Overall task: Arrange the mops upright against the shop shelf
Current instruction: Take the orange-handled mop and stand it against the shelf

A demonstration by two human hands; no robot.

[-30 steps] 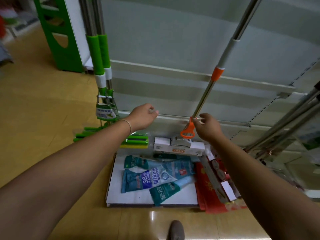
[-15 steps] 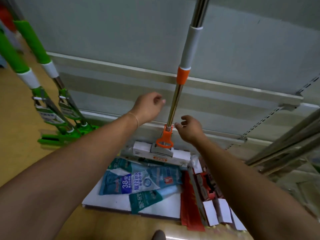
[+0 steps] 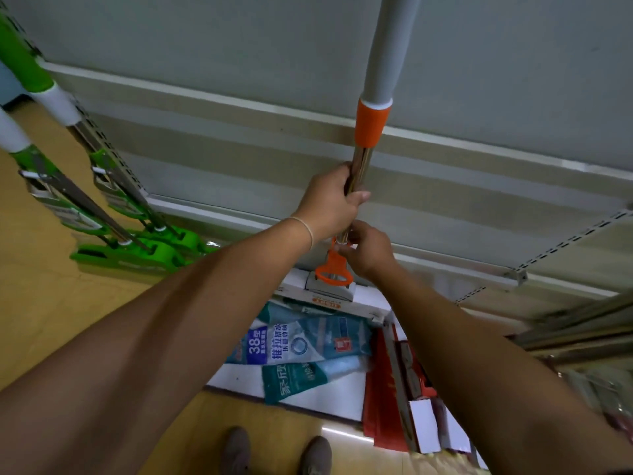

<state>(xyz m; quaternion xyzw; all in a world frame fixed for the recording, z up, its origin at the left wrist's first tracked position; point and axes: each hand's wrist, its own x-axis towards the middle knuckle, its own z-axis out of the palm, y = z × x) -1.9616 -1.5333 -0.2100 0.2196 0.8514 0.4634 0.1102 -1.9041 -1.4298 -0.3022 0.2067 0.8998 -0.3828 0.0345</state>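
Hands hold one mop near its bottom. The left hand [image 3: 330, 200] is wrapped tight around the shiny metal pole of the orange mop [image 3: 371, 125], just under the orange band. The right hand [image 3: 368, 250] pinches the pole lower down, right above the orange wringer handle [image 3: 334, 269]. Two hands keep the long pole from tipping over, I think. The mop stands almost straight up, close to the grey shop shelf [image 3: 205, 108], with its white mop head [image 3: 329, 293] down by the shelf's bottom edge. The head seems to sit on a pile of packets [image 3: 301, 344], so it may wobble. Two green mops [image 3: 102, 186] lean on the shelf to the left, well apart from this one. More metal poles [image 3: 582, 330] lie at the right. The orange mop looks nearly ready to rest against the shelf.
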